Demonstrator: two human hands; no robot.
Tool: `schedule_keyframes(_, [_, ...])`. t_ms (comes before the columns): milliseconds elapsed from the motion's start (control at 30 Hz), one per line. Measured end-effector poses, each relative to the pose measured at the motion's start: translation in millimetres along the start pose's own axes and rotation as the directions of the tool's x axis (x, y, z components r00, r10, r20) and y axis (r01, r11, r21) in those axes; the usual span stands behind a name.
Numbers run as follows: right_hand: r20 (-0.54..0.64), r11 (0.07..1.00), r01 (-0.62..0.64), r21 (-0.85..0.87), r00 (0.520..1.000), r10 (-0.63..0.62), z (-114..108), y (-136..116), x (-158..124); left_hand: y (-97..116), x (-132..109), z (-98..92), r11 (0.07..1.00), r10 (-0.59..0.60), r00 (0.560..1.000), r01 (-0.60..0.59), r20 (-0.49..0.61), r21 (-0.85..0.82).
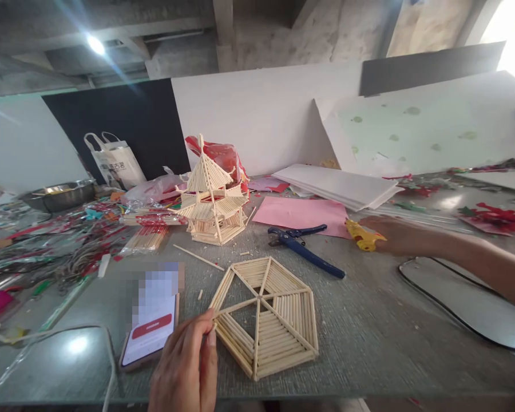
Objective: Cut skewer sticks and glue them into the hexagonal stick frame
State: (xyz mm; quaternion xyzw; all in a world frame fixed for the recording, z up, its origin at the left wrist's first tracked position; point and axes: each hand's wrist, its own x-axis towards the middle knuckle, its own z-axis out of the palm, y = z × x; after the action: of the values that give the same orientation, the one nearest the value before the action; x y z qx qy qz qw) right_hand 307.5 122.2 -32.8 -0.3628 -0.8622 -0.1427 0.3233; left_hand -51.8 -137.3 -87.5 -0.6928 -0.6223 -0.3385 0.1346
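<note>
A hexagonal panel of pale wooden sticks (283,337) lies flat on the table, with spokes meeting in the middle. Rows of sticks fill its sections to differing extents, leaving gaps near the centre. My left hand (184,360) is closed at the panel's left corner, thumb and forefinger pinching it. To the right, my right hand (397,233) is stretched out and closed around a yellow glue gun (364,236); its fingers are partly hidden. Between panel and glue gun rests a blue-handled cutter (309,254). Behind the panel stands a tiered stick pagoda (212,200).
A phone (152,320) with a lit screen lies left of the panel. Bagged sticks (146,237) and tangled scraps cover the left side. Pink paper (302,216) and white boards (335,183) lie behind. A black cord (438,320) loops at right.
</note>
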Motion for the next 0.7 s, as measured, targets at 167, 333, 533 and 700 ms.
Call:
schedule_keyframes(167, [0.207, 0.982, 0.191, 0.004, 0.96, -0.188, -24, -26, 10, 6, -1, -1.5, 0.999, -0.034, 0.999, 0.034, 0.007, -0.004])
schedule_keyframes(333, [0.299, 0.981, 0.18, 0.074, 0.934, -0.194, -35, -78, 18, 4, -4, -7.9, 0.999, -0.015, 0.998, 0.017, 0.054, -0.029])
schedule_keyframes(533, [0.305, 0.906, 0.309, 0.289, 0.867, -0.393, -30, -148, 9, -2, -4, -12.1, 0.999, 0.008, 1.0, -0.007, 0.026, -0.034])
schedule_keyframes(700, [0.337, 0.817, 0.366, 0.444, 0.777, -0.531, -27, -194, 1, -6, -1, -8.7, 0.999, -0.005, 1.0, 0.006, 0.031, -0.037])
